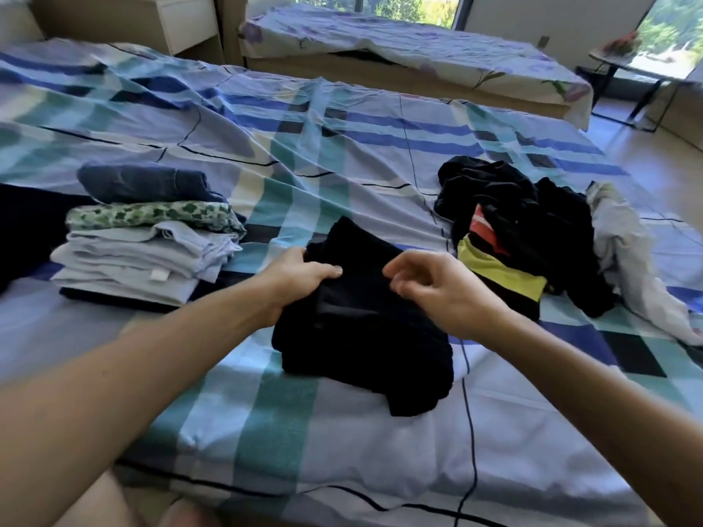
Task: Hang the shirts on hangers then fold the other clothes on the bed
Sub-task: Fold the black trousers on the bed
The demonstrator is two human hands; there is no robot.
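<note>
Black garment (365, 336) is partly folded and flat on the bed (342, 450), plaid sheet, near the front edge. Everything below is placed relative to that garment. Left grip (300, 275) is on its upper left edge: thumb on top of the cloth, fingers tucked round the edge, so it's clamped on the fabric. Right grip (437, 287) is over its upper right part with fingers curled inward and tips down at the cloth. It's a bit blurred, so I can't tell if it's pinching fabric or just above it. Left of the garment, clearly apart, is a stack of folded clothes (125, 268): folded jeans (144, 182) on top, a green-patterned piece (152, 214) under that, then pale blue layers, with a dark piece at the bottom. Further left is a dark navy cloth (26, 222), cut by the frame edge. Right of the garment and nearly touching it is a loose unfolded pile (532, 207), mostly black, with a yellow-green and red-striped item (494, 268) on the side facing the garment and a pale crumpled garment (624, 252) on the far side. Behind the garment, past the bed, are a second bed (399, 47) with a floral sheet, a nightstand (186, 17) back-left and a small counter (639, 66) back-right by the window.
</note>
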